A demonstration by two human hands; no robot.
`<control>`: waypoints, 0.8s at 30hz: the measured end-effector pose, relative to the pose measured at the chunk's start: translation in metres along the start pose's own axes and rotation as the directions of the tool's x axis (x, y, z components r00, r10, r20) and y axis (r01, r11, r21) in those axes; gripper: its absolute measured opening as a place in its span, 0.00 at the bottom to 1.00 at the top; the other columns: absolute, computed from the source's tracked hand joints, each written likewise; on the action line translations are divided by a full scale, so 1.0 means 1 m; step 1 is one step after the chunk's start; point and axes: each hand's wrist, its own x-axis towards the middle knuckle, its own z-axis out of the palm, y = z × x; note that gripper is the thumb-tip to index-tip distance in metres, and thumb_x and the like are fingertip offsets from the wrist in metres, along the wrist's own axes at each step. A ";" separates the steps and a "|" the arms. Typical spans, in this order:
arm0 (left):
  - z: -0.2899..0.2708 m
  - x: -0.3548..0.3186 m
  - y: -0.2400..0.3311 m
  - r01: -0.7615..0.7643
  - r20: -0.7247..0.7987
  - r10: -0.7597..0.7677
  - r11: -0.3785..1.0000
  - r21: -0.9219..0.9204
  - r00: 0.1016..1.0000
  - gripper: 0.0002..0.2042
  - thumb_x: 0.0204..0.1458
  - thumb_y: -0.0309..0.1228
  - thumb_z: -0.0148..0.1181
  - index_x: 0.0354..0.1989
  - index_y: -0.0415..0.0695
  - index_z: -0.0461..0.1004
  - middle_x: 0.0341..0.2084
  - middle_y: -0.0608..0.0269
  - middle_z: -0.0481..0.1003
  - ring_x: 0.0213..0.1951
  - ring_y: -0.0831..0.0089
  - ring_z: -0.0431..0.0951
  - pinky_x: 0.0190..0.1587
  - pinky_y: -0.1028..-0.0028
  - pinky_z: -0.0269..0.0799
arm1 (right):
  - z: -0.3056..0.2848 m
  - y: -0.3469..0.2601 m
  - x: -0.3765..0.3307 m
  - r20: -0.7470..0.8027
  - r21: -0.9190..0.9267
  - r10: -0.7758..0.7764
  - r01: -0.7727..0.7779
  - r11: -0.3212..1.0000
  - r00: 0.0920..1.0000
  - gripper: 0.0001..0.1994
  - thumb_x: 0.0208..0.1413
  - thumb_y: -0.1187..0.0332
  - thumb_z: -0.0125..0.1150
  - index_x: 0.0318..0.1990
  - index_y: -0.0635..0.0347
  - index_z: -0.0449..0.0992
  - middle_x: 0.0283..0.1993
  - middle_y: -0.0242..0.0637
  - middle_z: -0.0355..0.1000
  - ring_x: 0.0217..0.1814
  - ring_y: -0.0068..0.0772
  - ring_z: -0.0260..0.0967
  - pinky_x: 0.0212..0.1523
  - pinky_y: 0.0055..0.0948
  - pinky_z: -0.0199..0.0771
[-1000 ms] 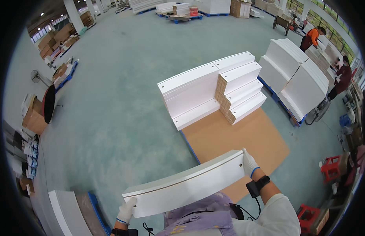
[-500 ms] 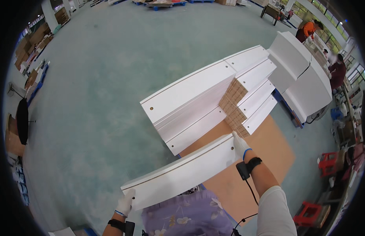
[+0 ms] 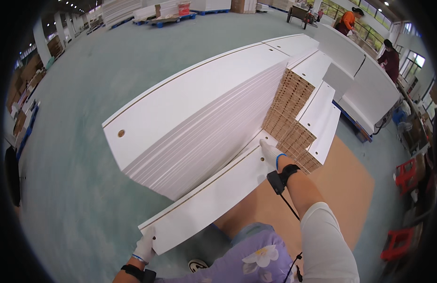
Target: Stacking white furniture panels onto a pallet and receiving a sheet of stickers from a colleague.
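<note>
A long white board (image 3: 204, 195) with a brown groove along its upper edge and a hole near each end spans between my hands. My left hand (image 3: 145, 244), in a white glove, grips its near left end. At the far right end, my gloved right hand (image 3: 271, 152) is closed on the board. Directly beyond it rises a tall stack of white boards (image 3: 195, 89). The held board overlaps the stack's lower front; whether it touches, I cannot tell. Shorter white boards (image 3: 307, 63) with bare brown chipboard ends (image 3: 289, 99) step down beside the stack.
Brown sheet (image 3: 341, 188) lies under the stacks. More white panels (image 3: 369, 89) stand on a blue pallet (image 3: 351, 126) at right. Two people (image 3: 349, 21) work at the back right. Red stools (image 3: 398, 243) are along the right side, loaded pallets (image 3: 171, 19) at the back.
The board has moved forward with both hands and now lies close against the tall stack. My view has come nearer to the stacks. Both hands keep their grip.
</note>
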 end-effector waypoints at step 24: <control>0.029 0.019 -0.019 0.205 -0.088 -0.197 0.974 0.093 0.976 0.32 0.61 0.54 0.43 0.64 0.40 0.57 0.57 0.58 0.67 0.59 0.65 0.67 0.60 0.65 0.66 | 0.030 0.142 -0.077 0.227 0.521 -0.151 0.011 0.853 0.962 0.28 0.64 0.47 0.42 0.30 0.63 0.79 0.26 0.37 0.76 0.29 0.27 0.73 0.38 0.28 0.73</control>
